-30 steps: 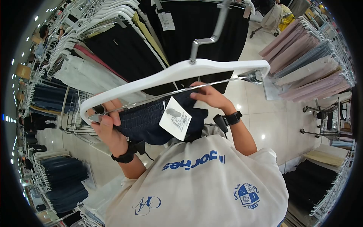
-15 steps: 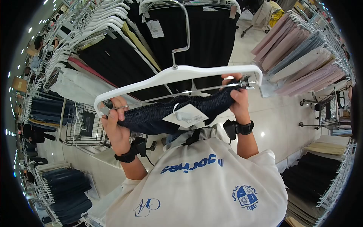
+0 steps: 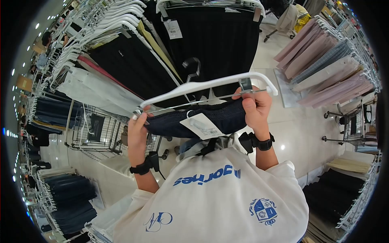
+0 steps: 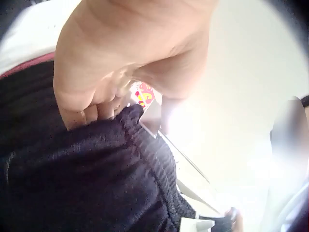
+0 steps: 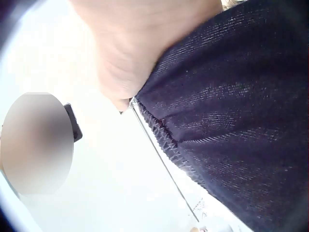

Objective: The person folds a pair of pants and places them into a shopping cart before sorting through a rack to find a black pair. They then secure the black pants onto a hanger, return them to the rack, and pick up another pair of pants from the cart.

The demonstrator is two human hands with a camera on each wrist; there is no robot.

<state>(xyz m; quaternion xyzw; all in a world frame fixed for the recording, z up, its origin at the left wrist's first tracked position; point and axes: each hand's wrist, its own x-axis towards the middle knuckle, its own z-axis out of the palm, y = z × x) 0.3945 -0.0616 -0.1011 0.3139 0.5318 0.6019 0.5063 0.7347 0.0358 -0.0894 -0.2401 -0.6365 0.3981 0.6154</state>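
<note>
In the head view a white hanger with a thin metal bar is held level above a dark navy elastic-waist garment. The left hand pinches the garment's waistband corner at the hanger's left clip. Opposite it, the right hand grips the other waistband end beside the right metal clip. A white tag hangs at the waistband's middle. In the left wrist view, the left hand has its fingers behind the waistband. The right wrist view has the right hand against the cloth; its fingertips are mostly hidden.
Racks of hanging clothes surround the person: black trousers straight ahead, white hangers at the left, pink trousers at the right. A wire cart stands at the left, another at the right. Pale tiled floor shows between them.
The right hand has moved from the garment's middle to the hanger's right end. The left hand has shifted rightward with the hanger. The hook has tipped away, and the tag has turned.
</note>
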